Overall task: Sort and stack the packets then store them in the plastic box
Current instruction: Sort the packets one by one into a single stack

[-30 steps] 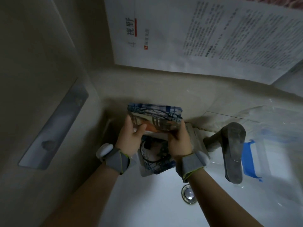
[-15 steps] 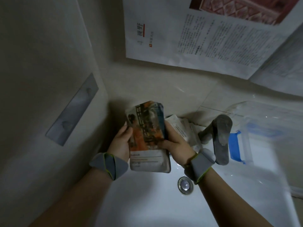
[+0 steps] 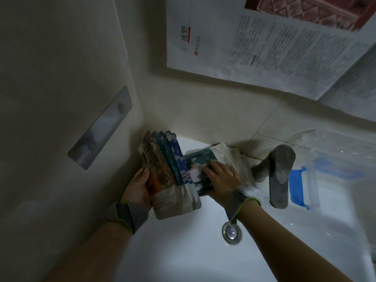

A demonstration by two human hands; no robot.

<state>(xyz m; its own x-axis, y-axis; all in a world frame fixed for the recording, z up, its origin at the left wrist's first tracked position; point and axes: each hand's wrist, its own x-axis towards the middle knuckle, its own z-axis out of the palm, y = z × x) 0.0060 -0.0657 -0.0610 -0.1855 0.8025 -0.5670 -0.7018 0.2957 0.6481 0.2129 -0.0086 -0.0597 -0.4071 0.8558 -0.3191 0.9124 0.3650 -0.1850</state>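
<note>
My left hand (image 3: 136,188) grips a stack of several packets (image 3: 166,176), held on edge over the sink's back left corner; the front one is orange and white, the others blue. My right hand (image 3: 220,180) lies palm down, fingers spread, on a teal and white packet (image 3: 198,159) that tops a loose pile of packets (image 3: 234,157) on the sink ledge beside the tap. Whether the fingers grip it is not clear. The clear plastic box (image 3: 337,159) with a blue clip (image 3: 296,186) stands at the right, behind the tap.
A grey tap (image 3: 279,176) juts over the white sink (image 3: 183,251) between the pile and the box. The drain (image 3: 232,233) sits below my right wrist. Walls close in at left and back; a newspaper sheet (image 3: 264,47) hangs on the back wall.
My right hand has let go of the held stack and moved right onto the loose pile. The left hand alone now holds the stack, turned more on edge.
</note>
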